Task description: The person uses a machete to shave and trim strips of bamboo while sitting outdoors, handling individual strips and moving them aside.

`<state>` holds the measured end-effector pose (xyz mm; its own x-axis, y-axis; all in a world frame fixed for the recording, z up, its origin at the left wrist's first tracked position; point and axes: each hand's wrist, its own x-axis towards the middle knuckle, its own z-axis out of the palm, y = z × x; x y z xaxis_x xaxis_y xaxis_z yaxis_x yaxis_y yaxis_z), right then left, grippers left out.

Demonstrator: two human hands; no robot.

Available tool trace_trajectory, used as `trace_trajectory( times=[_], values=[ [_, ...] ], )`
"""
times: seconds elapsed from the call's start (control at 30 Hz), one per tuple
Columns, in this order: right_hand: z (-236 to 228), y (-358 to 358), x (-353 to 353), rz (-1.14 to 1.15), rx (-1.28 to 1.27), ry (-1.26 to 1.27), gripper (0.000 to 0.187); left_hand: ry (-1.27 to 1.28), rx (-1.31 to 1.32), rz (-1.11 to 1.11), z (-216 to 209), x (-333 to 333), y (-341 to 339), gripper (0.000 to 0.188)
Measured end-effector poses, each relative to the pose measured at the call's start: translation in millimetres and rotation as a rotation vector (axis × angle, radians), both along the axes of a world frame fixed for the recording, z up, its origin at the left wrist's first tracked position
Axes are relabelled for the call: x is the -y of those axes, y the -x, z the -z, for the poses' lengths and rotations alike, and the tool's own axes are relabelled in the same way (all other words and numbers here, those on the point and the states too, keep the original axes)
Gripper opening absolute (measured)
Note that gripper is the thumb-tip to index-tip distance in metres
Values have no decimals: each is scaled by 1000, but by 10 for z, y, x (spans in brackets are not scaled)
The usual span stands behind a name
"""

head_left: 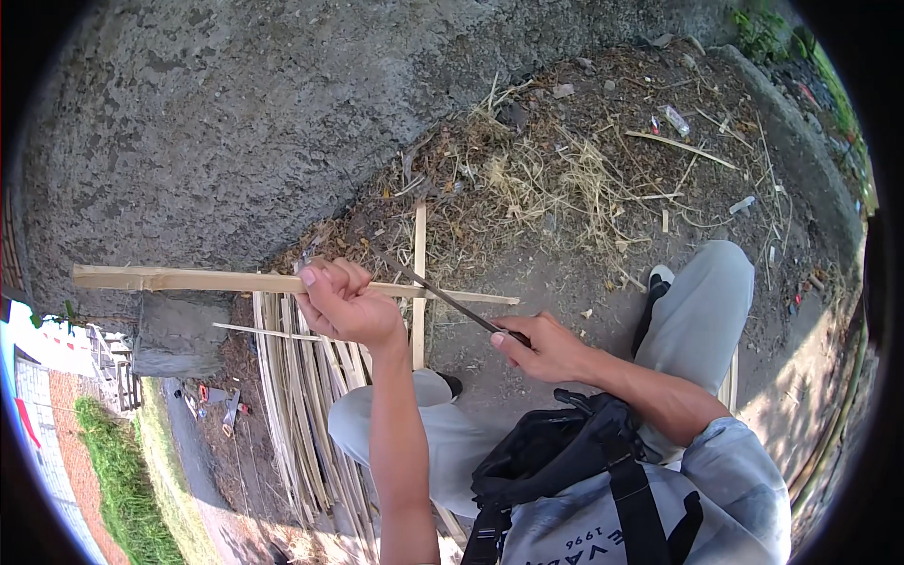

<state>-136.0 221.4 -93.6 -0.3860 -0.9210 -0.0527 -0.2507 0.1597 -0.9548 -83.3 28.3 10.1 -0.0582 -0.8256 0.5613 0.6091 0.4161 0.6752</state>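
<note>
My left hand is closed round a long, pale bamboo strip, which lies crosswise in front of me. The strip is wider at its left end and thins out past my fist to the right. My right hand grips the handle of a knife with a long, dark blade. That blade slants up to the left and crosses the strip just right of my left hand; whether its edge bites into it I cannot tell. Behind that crossing, another pale strip runs away from me along the ground.
A pile of long bamboo strips lies to the left of my legs. Dry shavings and litter cover the dirt ahead, beside a rough concrete wall. A black bag hangs at my front.
</note>
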Motion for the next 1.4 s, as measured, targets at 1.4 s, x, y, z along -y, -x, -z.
trace_trajectory(
  times=[1.4],
  values=[
    [1402, -321, -82, 94, -253, -376, 36, -131, 0, 96, 106, 322, -872, 41]
  ],
)
